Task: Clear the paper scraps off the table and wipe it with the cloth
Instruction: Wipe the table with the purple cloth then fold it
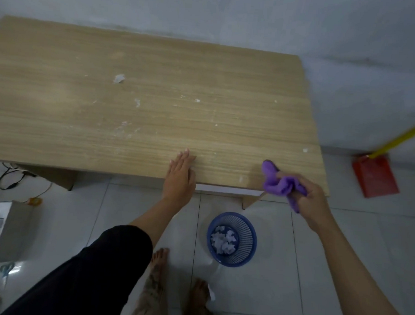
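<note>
The light wooden table (87, 56) carries one larger white paper scrap (119, 78) near its middle and several tiny white crumbs, such as one (197, 100) further right. My left hand (180, 177) lies flat and open on the table's near edge. My right hand (311, 197) hovers over the table's near right corner, shut on a bunched purple cloth (278, 183). On the floor below stands a blue basket (246, 230) holding several white paper scraps (223, 240).
A red dustpan (374, 176) with a yellow handle (402, 138) leans by the wall on the right. At the left are a cardboard box (10, 229), cables (8, 182) and scissors (6, 268) on the tiled floor. My bare feet (159, 260) stand near the basket.
</note>
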`<state>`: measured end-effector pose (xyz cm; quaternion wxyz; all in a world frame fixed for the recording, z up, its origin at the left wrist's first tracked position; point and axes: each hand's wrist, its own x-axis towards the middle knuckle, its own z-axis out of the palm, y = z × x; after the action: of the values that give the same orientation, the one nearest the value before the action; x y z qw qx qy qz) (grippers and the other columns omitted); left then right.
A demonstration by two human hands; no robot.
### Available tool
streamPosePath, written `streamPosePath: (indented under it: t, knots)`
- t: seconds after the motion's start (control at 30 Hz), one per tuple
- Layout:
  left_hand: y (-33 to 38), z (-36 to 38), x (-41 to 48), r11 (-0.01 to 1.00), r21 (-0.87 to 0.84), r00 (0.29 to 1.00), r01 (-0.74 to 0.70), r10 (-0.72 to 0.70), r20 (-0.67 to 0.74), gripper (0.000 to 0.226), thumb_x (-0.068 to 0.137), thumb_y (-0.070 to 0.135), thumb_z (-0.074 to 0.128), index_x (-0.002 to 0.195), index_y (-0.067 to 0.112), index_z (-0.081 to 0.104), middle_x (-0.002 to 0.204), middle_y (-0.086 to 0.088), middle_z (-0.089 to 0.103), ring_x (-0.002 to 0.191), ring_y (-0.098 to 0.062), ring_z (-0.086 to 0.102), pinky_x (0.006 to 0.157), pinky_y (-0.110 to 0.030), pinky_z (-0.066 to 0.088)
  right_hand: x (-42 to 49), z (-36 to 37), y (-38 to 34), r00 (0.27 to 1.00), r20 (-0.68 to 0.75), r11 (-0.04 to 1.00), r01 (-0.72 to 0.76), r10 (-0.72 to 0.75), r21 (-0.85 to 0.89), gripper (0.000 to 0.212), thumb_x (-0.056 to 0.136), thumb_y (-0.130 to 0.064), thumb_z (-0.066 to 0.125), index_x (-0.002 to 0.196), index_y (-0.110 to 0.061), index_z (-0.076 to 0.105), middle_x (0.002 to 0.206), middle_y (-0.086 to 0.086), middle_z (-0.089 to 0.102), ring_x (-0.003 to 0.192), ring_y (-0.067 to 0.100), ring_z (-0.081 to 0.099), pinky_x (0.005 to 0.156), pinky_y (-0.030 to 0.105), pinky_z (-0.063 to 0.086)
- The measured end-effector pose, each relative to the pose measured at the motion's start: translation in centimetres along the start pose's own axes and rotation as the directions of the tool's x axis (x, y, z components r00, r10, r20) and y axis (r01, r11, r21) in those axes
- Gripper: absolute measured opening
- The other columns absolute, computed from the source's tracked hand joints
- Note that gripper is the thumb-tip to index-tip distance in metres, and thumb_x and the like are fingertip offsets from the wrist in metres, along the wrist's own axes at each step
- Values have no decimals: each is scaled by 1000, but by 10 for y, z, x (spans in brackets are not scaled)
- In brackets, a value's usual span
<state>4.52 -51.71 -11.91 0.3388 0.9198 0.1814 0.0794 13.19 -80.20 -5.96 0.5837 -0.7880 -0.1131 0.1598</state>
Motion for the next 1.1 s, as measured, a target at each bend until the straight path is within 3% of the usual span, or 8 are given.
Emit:
streamPosePath:
  t: [0.07, 0.13, 0.2, 0.3, 0.5, 0.8, 1.0, 1.1]
  knots:
    - [0, -1, 2, 1000, 3, 1000, -10, 10, -1, 43, 95, 9, 33, 137, 15, 37, 154, -5, 24, 144, -16, 13, 119, -34, 3, 14, -7, -2, 984, -178, 1000, 12, -16, -23, 39, 84, 9, 52, 99, -23, 66, 64, -19, 64, 55, -4, 54, 53, 5, 39]
    - [1, -2, 5, 1000, 7, 1000, -19, 19, 1, 43, 95, 9, 34, 137, 16, 37, 153, -5, 24, 144, -17, 13, 119, -35, 3, 28, -7, 5, 952, -308, 994, -34, 1, -102, 32, 86, -10, 53, 98, -38, 63, 80, -7, 64, 70, 10, 55, 64, 25, 46]
    - [0, -3, 8, 1000, 11, 1000, -23, 23, 2, 43, 95, 9, 34, 137, 17, 37, 153, -4, 25, 144, -16, 14, 119, -34, 4, 43, -5, 25, 916, -396, 935, -190, 60, -300, 34, 85, -33, 46, 116, -29, 58, 109, 13, 62, 98, 29, 57, 86, 42, 45]
    - [-2, -3, 15, 999, 21, 999, -37, 37, 9, 42, 95, 9, 35, 136, 17, 38, 153, -4, 26, 143, -16, 16, 118, -33, 4, 53, 23, 37, 924, -359, 661, -350, 129, -664, 46, 93, -41, 40, 134, -19, 44, 152, 14, 24, 142, 32, 11, 115, 51, 6]
    - [-4, -4, 34, 999, 28, 998, -43, 42, 39, 50, 88, 22, 26, 136, 19, 40, 152, -3, 29, 143, -16, 18, 116, -32, 5, 43, 90, 30, 997, 22, 693, 72, -80, -717, 71, 85, -62, 22, 146, -31, 8, 155, -2, 16, 144, 16, 0, 116, 40, -4]
    - [-12, -8, 88, 996, 39, 991, -86, 82, 102, 50, 89, 23, 28, 137, 20, 39, 153, -2, 26, 144, -16, 15, 116, -31, 1, 125, 59, 24, 873, -459, 631, -452, 166, -630, 65, 95, -47, 27, 147, -16, 5, 157, 4, 5, 144, 23, -6, 116, 47, -5]
    - [-12, -6, 123, 984, 113, 984, -140, 125, 131, 62, 85, 37, 11, 141, 22, 31, 154, 1, 22, 144, -14, 13, 115, -29, -1, 138, 140, 2, 995, 72, 616, 97, -65, -782, 68, 88, -62, 16, 147, -27, 10, 154, -10, 2, 142, 13, -11, 115, 34, -11]
    - [-13, -6, 135, 967, 165, 974, -193, 169, 151, 69, 80, 43, 5, 142, 23, 29, 154, 1, 23, 144, -15, 15, 116, -32, 2, 129, 131, 5, 985, 108, 658, 171, -135, -734, 63, 87, -65, 16, 143, -35, 19, 151, -18, 10, 143, 8, -3, 115, 32, -10]
